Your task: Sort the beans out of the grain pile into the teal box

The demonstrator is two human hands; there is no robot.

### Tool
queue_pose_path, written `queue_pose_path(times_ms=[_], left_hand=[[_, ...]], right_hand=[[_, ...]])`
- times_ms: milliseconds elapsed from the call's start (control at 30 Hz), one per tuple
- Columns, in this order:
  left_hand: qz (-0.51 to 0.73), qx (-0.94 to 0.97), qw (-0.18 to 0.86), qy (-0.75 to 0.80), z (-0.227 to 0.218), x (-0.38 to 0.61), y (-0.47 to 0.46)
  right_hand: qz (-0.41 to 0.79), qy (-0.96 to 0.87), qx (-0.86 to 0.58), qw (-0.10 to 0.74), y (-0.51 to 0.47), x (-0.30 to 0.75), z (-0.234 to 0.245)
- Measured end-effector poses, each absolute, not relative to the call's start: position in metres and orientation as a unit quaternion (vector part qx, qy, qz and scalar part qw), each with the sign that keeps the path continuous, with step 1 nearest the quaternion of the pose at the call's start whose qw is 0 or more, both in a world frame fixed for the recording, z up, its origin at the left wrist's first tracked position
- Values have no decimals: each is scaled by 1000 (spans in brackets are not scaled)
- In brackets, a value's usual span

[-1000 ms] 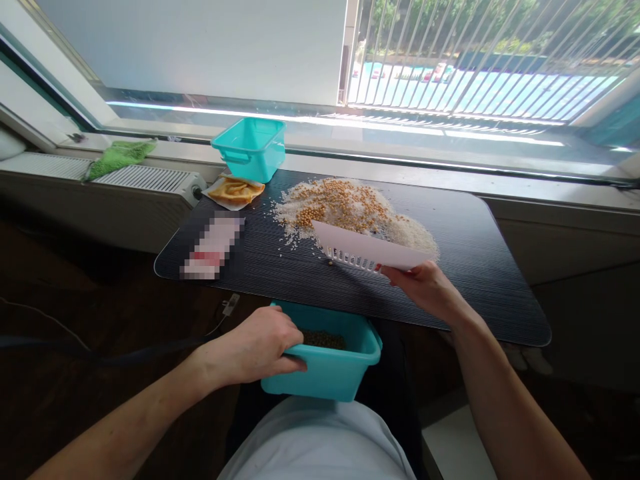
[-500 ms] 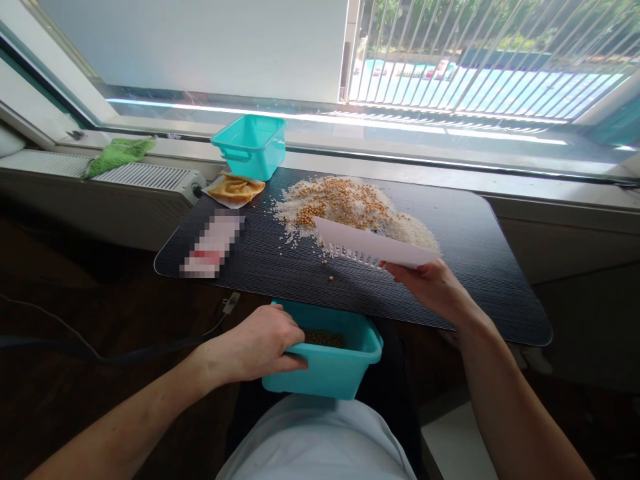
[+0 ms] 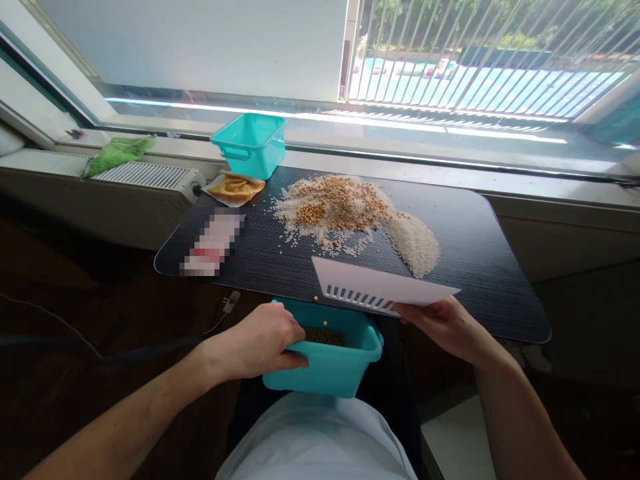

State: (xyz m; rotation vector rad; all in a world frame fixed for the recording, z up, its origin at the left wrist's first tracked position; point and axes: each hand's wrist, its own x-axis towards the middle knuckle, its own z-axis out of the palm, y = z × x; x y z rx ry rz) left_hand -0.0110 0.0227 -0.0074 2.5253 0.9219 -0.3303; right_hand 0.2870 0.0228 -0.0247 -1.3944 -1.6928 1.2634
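Observation:
My left hand (image 3: pixel 257 345) grips the left rim of a turquoise bin (image 3: pixel 331 367) held below the near edge of the dark table (image 3: pixel 475 267); dark green seeds lie inside it. My right hand (image 3: pixel 445 325) holds a white slotted scoop (image 3: pixel 377 291) just above the table's near edge, over the bin. One yellow bean (image 3: pixel 315 298) sits at the table edge and another (image 3: pixel 325 324) is over the bin. A pile of yellow beans mixed with white rice (image 3: pixel 345 210) spreads across the table's middle.
A second turquoise bin (image 3: pixel 250 145) stands at the table's back left, with an orange cloth (image 3: pixel 235 188) on a white sheet beside it. A blurred packet (image 3: pixel 213 243) lies left. A radiator with a green cloth (image 3: pixel 120 152) runs along the left; a window stands behind.
My right hand pulled the scoop from the pile toward the near edge, dragging a couple of beans; one has dropped over the bin. The left hand and bin stayed put.

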Motion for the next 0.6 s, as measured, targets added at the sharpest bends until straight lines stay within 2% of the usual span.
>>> queue_pose_path(times_ms=[100, 300, 467, 600], left_hand=[[-122, 911, 211, 333, -6, -11, 22], [-125, 907, 221, 337, -4, -11, 21], [-119, 910, 213, 335, -8, -10, 21], [-105, 911, 212, 337, -8, -9, 21]], right_hand=[[456, -639, -530, 321, 30, 275, -30], [501, -661, -485, 277, 40, 267, -27], [346, -649, -590, 333, 62, 282, -30], [316, -650, -611, 325, 80, 287, -38]])
